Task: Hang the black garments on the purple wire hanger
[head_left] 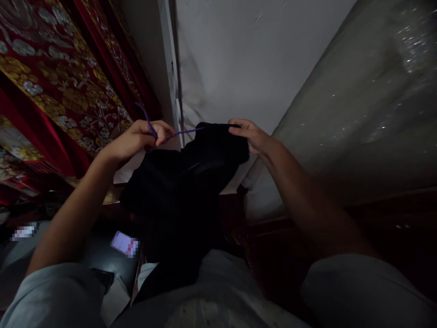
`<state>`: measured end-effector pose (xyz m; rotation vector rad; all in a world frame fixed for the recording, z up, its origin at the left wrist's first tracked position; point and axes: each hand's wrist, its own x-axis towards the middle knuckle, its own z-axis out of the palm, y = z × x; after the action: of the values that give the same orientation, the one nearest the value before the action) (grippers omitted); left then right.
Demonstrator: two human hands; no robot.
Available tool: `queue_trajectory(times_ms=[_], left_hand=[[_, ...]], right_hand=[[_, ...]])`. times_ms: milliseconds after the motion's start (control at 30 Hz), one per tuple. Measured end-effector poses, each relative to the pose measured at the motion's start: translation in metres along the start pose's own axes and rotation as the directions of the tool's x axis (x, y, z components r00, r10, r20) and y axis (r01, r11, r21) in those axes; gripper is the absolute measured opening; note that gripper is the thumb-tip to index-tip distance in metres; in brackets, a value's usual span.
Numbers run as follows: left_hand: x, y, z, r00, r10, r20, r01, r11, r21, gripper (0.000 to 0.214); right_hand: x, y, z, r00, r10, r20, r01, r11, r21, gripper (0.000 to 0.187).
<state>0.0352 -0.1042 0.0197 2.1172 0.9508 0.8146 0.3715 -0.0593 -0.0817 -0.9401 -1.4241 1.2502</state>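
**Both hands raised on a black cloth, a purple thread taut between them**

Far left of the black cloth hangs a red fabric patterned in gold and silver flowers. Below it, and just left of the cloth's lower half, a phone lies with its screen lit.

The left hand is at the cloth's upper left corner. Its fingers are curled together and pinched on a purple thread. One loose end of the thread curves up above the knuckles. The rest runs straight to the right and meets the cloth's top edge. Whether a needle sits in the pinch cannot be told in the dim light.

The cloth itself is held up in front of the person's chest, bunched at the top and hanging down to the lap. Behind its top edge a white frame strip runs upward, with a white wall beside it.

The right hand is at the cloth's upper right corner, fingers closed over the top edge with the thumb underneath, clamping the cloth.

Right of the cloth rises a pale surface under shiny plastic wrap. Dark wooden furniture sits below it, beside the cloth's lower right.
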Motion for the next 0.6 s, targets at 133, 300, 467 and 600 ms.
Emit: queue_trajectory(times_ms=[133,300,467,600], left_hand=[[0.019,-0.023,0.007,0.984,-0.102,-0.143,0.09,0.992,-0.089,0.021],[0.045,-0.041,0.005,0.943,-0.044,-0.329,0.044,0.999,-0.007,0.009],[0.028,-0.029,0.002,0.776,0.387,-0.497,-0.198,0.899,0.391,0.034],[-0.011,-0.016,0.017,0.705,0.574,-0.417,-0.243,0.748,0.618,0.038]], right_hand=[[-0.016,-0.016,0.008,0.997,0.043,0.066,-0.035,0.993,-0.113,0.045],[-0.019,-0.027,0.029,0.992,-0.058,0.115,0.087,0.958,-0.273,0.034],[-0.014,-0.018,0.008,0.982,-0.096,-0.164,0.101,0.995,0.022,0.03],[-0.008,-0.018,-0.014,0.931,-0.085,-0.354,0.147,0.978,0.151,0.016]])
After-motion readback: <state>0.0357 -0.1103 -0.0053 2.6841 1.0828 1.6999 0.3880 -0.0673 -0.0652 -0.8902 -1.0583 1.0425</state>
